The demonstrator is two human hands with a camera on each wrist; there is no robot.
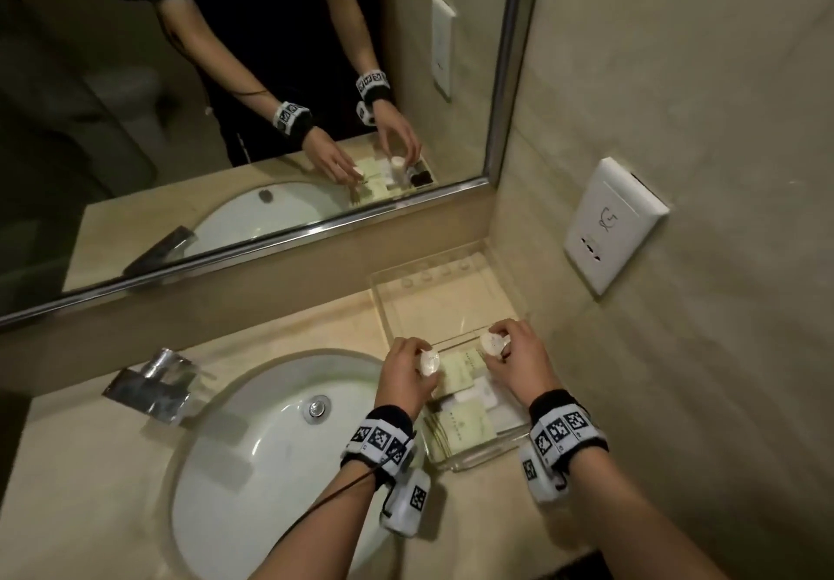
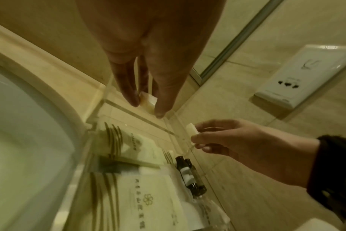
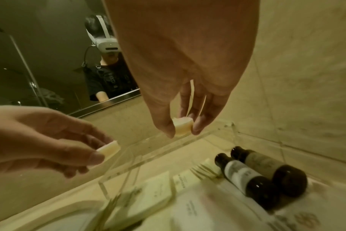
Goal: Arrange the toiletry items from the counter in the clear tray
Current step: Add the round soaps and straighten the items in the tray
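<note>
A clear tray (image 1: 456, 304) stands on the counter right of the sink, split by a divider. Its near compartment holds pale packets (image 1: 465, 426) and two dark bottles (image 3: 257, 175) lying side by side. The far compartment is bare. My left hand (image 1: 408, 374) pinches a small round white soap (image 1: 428, 362) over the tray's left edge. My right hand (image 1: 519, 354) pinches a second round soap (image 1: 492, 344) above the divider. In the wrist views each soap (image 2: 148, 100) (image 3: 183, 127) sits between thumb and fingertips.
The white sink basin (image 1: 271, 466) lies left of the tray, with a chrome faucet (image 1: 149, 388) behind it. A mirror (image 1: 225, 106) runs along the back wall. A white wall socket (image 1: 613, 223) hangs on the tiled right wall close above the tray.
</note>
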